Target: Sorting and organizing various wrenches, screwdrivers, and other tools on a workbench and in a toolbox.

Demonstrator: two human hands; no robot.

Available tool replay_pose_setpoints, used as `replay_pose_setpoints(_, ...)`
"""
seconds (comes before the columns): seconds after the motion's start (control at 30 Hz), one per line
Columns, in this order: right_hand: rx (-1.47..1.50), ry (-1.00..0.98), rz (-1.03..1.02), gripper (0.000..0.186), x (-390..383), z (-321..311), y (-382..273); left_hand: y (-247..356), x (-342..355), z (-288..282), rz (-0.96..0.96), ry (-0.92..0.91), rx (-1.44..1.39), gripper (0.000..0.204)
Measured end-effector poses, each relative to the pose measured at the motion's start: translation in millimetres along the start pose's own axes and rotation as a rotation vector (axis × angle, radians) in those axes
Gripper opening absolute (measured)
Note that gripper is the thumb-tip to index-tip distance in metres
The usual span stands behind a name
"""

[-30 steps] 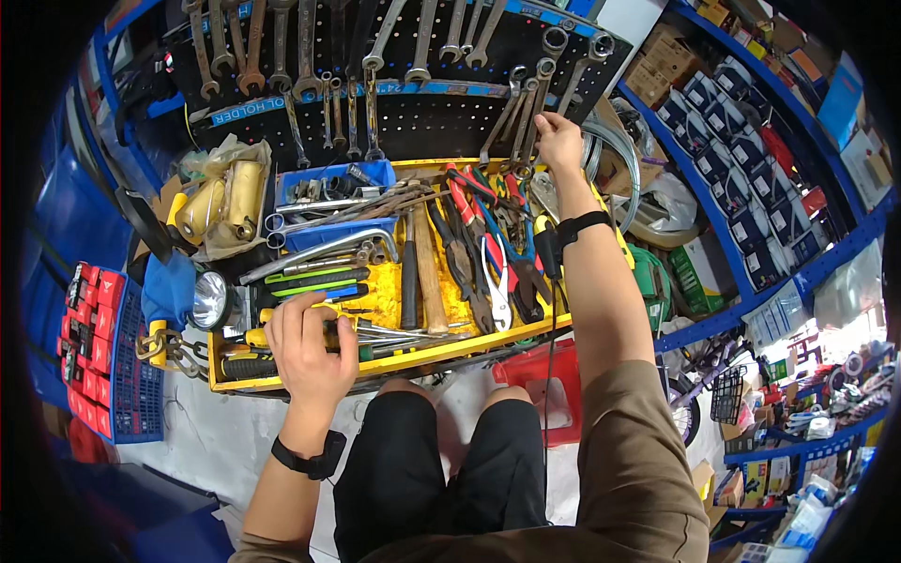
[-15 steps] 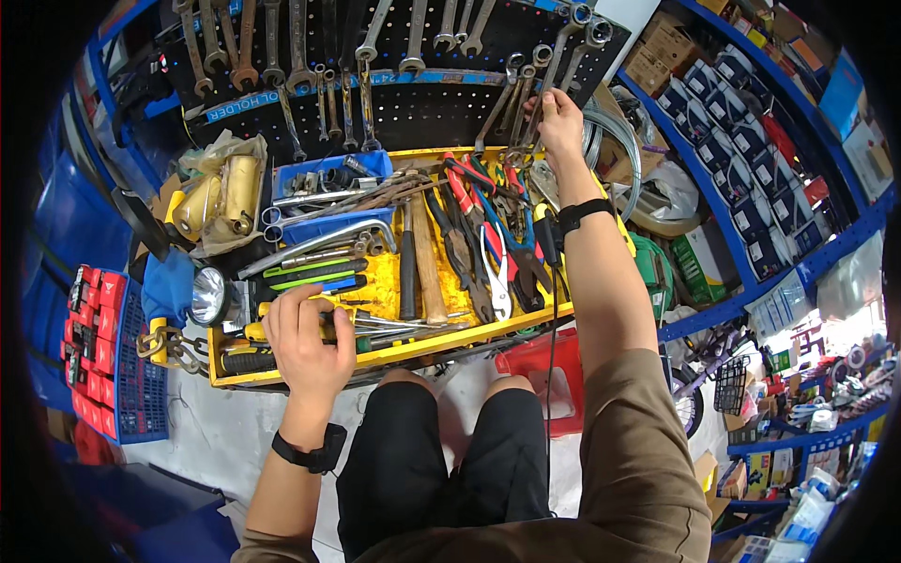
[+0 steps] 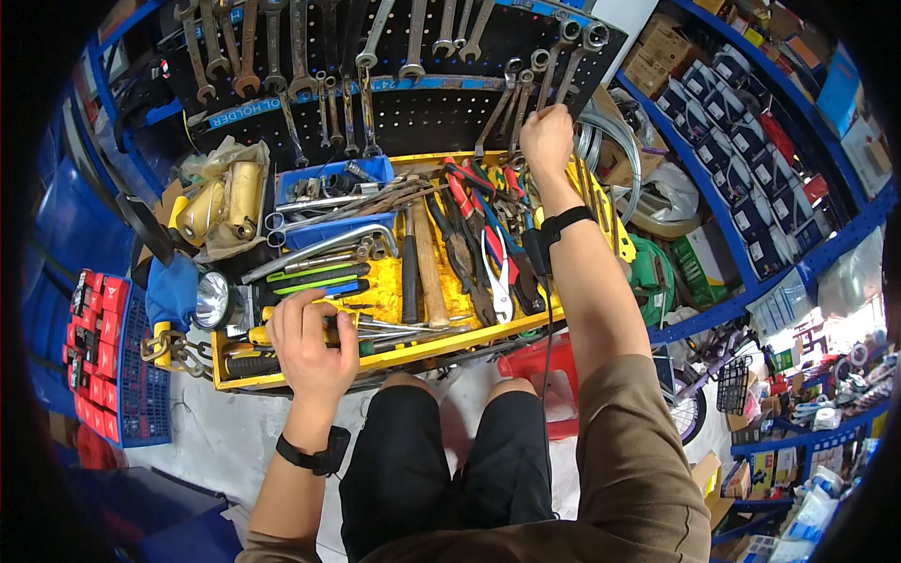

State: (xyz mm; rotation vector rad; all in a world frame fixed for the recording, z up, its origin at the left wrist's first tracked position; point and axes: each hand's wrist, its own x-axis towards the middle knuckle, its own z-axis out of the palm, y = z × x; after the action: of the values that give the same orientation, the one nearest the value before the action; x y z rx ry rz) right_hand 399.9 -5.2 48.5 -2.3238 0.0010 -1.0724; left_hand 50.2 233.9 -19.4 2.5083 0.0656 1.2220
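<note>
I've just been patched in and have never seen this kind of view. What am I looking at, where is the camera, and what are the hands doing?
This is one wide fisheye picture from a camera on a person's head, looking down, so straight edges bend near the rim. No machine is involved: the two bare forearms rising from the lower edge belong to the wearer. The left hand rests on screwdrivers at the front of a yellow tool tray crowded with pliers and a hammer. The right hand reaches up to the ring spanners hanging on a black pegboard; whether it grips one is unclear.
</note>
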Motion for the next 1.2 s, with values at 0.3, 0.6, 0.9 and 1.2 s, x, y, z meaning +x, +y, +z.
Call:
replay_pose_setpoints(0.3, -0.091, -0.423, 0.071, 0.035, -18.9, 17.4, 5.9, -2.7, -0.7, 0.7, -0.01, 0.001, -0.003, 0.012)
replay_pose_setpoints(0.6, -0.003, -0.436, -0.011, 0.028, -23.5, 42.5, 13.5, -1.3, -1.0, -0.9, 0.002, -0.006, 0.0, 0.011)
replay_pose_setpoints(0.9, -0.301, -0.675, 0.096, 0.03, -14.1, 19.7, 10.4, -6.6, -4.5, 0.9, -0.014, -0.011, 0.029, 0.013)
replay_pose_setpoints(1.2, -0.512, -0.895, -0.168, 0.033, -27.8, 16.1, 11.5, -6.3, -3.4, 0.5, -0.014, -0.01, 0.02, 0.012)
